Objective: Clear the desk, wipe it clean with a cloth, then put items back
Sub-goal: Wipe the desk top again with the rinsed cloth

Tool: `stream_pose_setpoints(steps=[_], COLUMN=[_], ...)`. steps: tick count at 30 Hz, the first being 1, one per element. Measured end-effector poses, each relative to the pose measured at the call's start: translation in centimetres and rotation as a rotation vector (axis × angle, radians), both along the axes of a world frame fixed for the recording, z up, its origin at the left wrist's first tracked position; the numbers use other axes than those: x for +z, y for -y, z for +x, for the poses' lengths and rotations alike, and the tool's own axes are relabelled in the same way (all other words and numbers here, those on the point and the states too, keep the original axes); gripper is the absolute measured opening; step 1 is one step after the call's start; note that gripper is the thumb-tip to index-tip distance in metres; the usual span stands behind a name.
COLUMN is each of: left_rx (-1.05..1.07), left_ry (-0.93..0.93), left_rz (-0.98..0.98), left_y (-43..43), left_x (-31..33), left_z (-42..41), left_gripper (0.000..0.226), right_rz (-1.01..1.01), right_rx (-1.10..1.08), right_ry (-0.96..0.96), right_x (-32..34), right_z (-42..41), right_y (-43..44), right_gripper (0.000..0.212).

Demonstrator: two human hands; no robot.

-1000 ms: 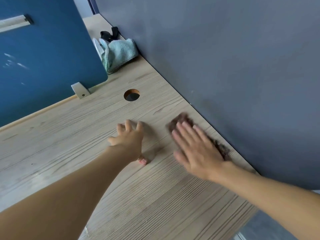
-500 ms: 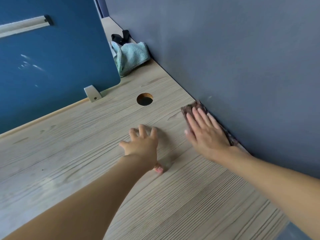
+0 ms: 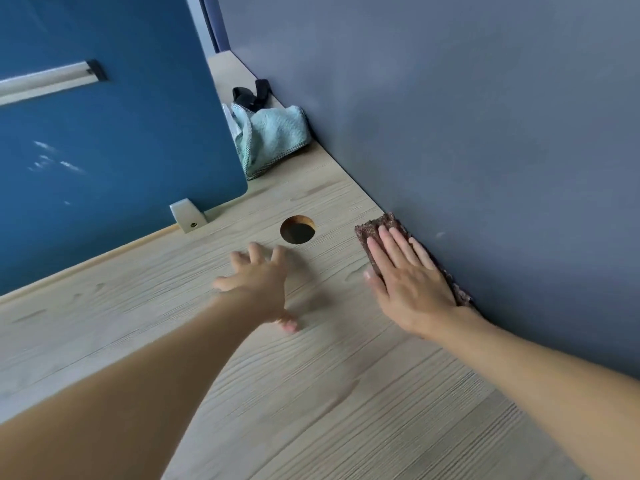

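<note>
A brown cloth (image 3: pixel 373 229) lies flat on the light wooden desk (image 3: pixel 311 393), pushed against the grey wall on the right. My right hand (image 3: pixel 407 282) presses on it with flat, straight fingers, covering most of it. To its left my left hand (image 3: pixel 258 278) rests palm-down on the bare desk, fingers spread, holding nothing, just short of the round cable hole (image 3: pixel 298 229).
A blue divider panel (image 3: pixel 104 150) stands along the desk's back left on a metal bracket (image 3: pixel 188 215). Behind it in the corner lie a crumpled mint-green towel (image 3: pixel 273 135) and a black object (image 3: pixel 251 93). The grey wall (image 3: pixel 485 133) bounds the right side.
My right hand has slid the brown cloth forward along the wall towards the far corner. My left hand has shifted forward a little, closer to the cable hole.
</note>
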State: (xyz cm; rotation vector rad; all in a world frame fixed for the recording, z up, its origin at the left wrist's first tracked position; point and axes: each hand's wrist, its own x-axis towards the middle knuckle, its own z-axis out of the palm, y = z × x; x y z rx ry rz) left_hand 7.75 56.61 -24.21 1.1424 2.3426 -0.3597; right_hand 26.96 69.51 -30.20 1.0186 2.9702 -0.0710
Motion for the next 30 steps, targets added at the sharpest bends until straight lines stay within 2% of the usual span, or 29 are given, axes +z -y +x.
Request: stream_pose_setpoints(steps=[4,6,8,12,15,20,22,24,28,30], left_rx=[0.013,0.015,0.020,0.014,0.012,0.027,0.018,0.016,0.011,0.005], left_ry=[-0.013,-0.031,-0.040,-0.030,-0.029,-0.005,-0.012,0.001,0.001,-0.002], left_rz=[0.011,0.013,-0.002,-0.007,-0.015,-0.038,-0.034,-0.034,-0.035,-0.037], left_y=[-0.1,-0.1,-0.3,-0.4,-0.3,-0.6,-0.5,-0.4,-0.3,-0.4], left_x=[-0.6,-0.8,-0.9,-1.1,-1.0,-0.5,-0.5,-0.6,-0.6,-0.6], left_z=[-0.4,-0.5,-0.4,-0.6,-0.7,-0.4,-0.5,-0.5,-0.5,-0.6], left_gripper=[0.121,0.119,0.117,0.116,0.114,0.115,0.115,0.117,0.118,0.118], right_rz=[-0.017,-0.031,-0.015,-0.045,-0.006,-0.020,-0.023,-0.005,-0.038,-0.069], right_rx=[0.410,0.489,0.428,0.041,-0.014,0.475,0.529,0.434,0.020,-0.095], right_ry=[0.036,0.020,-0.002,-0.015,-0.039,0.007,-0.016,-0.027,-0.035,-0.009], right_x=[0.2,0.2,0.1,-0.3,-0.4,-0.1,-0.1,-0.5,-0.5,-0.3], right_z=[2.4,2.1,0.3,-5.3,-6.8,-2.4,-2.7,-4.8,-11.8,-14.3], right_y=[3.9,2.6,0.3,-4.3,-3.7,2.6,1.3,-1.3,-7.0,-7.4], right_gripper=[0.064,0.060,0.059,0.074,0.076,0.063,0.061,0.060,0.066,0.064])
